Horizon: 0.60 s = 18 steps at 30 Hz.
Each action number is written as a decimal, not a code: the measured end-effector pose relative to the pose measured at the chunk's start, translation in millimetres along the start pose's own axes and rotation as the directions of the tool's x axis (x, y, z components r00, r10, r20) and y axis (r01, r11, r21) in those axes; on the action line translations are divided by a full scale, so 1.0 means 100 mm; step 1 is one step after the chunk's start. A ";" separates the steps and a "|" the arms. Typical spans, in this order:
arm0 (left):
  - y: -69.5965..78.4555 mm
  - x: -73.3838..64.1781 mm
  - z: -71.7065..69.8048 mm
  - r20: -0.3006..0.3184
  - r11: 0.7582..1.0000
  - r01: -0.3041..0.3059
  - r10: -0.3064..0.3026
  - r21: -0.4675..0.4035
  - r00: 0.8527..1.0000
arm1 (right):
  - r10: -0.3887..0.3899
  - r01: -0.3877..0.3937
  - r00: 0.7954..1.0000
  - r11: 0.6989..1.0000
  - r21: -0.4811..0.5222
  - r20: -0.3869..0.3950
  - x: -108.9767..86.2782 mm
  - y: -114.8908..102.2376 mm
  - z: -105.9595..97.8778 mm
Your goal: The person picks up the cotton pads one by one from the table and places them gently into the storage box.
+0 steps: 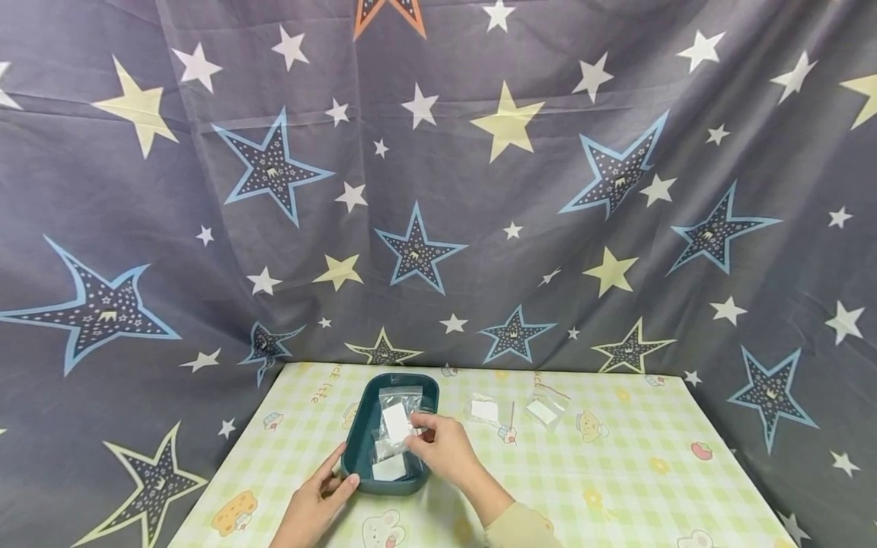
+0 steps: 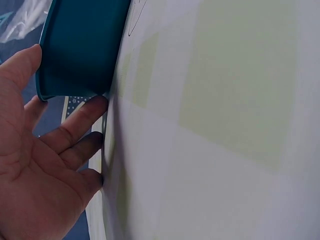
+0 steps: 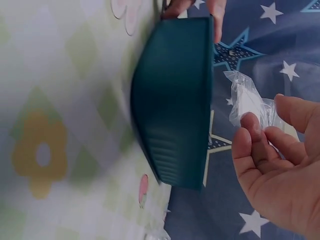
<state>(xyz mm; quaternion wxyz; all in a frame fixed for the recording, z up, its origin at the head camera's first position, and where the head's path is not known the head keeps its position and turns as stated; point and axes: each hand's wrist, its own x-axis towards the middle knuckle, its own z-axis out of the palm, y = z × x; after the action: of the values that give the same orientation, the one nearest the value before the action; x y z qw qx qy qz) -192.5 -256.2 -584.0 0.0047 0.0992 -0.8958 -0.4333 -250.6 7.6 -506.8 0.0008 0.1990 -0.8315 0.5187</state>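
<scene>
A dark teal tray (image 1: 352, 457) with tall walls stands on the table. My left hand (image 1: 318, 498) holds its near left corner, with thumb and forefinger on two sides of it; in the left wrist view, other fingers of this hand (image 2: 55, 170) reach the tabletop. My right hand (image 1: 445, 449) pinches a small clear zip bag (image 1: 395, 421) with a white flat piece inside, over the tray. In the right wrist view, this clear bag (image 3: 245, 102) is above the rim level. Another clear bag with a white piece (image 1: 389, 468) lies in the tray's near end.
Right of the tray, two more clear bags lie on the table, one nearer (image 1: 484, 409) and one farther right (image 1: 543, 411). A green and white checked cloth (image 1: 651, 487) covers the table. Behind it hangs a dark star-patterned curtain (image 1: 452, 175).
</scene>
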 end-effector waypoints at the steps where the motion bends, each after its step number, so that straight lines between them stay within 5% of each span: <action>1: 0.00 0.00 0.00 0.000 1.000 0.000 0.000 -0.001 1.000 | -0.002 0.002 1.000 1.000 0.002 0.004 0.00 0.01 0.02; 18: -0.02 0.00 0.00 0.004 1.000 -0.015 0.015 -0.006 1.000 | 0.025 -0.024 0.999 0.999 -0.020 0.045 -0.04 0.04 0.23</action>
<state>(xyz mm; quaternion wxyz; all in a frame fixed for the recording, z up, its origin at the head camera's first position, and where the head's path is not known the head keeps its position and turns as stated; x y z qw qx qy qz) -192.1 -257.4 -585.7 0.0062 0.0915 -0.8951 -0.4363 -243.4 -9.8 -521.5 -0.0224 0.2003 -0.8388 0.5058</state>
